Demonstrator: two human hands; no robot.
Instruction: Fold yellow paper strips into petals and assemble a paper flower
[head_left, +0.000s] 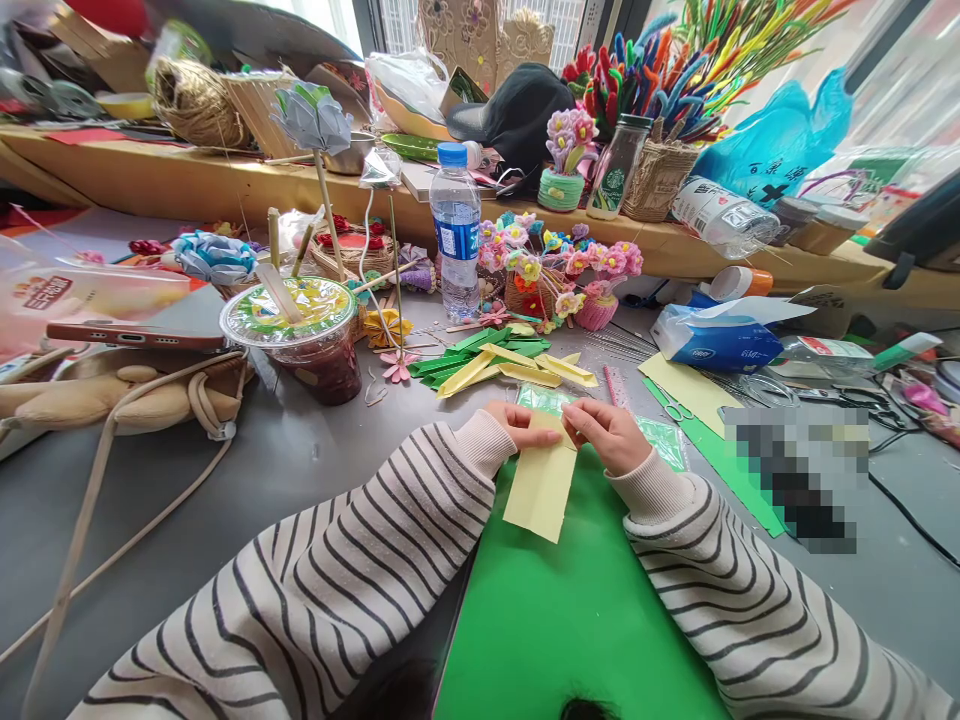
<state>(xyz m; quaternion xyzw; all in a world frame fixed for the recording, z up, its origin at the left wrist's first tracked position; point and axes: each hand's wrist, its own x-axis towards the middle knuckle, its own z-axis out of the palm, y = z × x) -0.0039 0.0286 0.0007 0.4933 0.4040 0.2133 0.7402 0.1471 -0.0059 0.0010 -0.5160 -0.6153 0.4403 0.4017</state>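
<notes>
A yellow paper strip [538, 492] with a lengthwise crease hangs over the green sheet [574, 610]. My left hand [523, 425] pinches its upper part, thumb lying across the paper. At the strip's top right corner, my right hand [609, 432] is closed with thumb and forefinger on the edge. Just beyond my hands lie folded yellow paper pieces [529, 372] and folded green paper pieces [457, 357] in a loose pile. Green scissors [675, 405] rest to the right, near a flat yellow sheet [686, 388].
A lidded drink cup [300, 345] stands at the left, with a phone [150, 325] beside it. Behind the pile are a water bottle [456, 240] and knitted flowers [525, 255]. A blue tissue pack [712, 335] lies at the right, near black cables [911, 510].
</notes>
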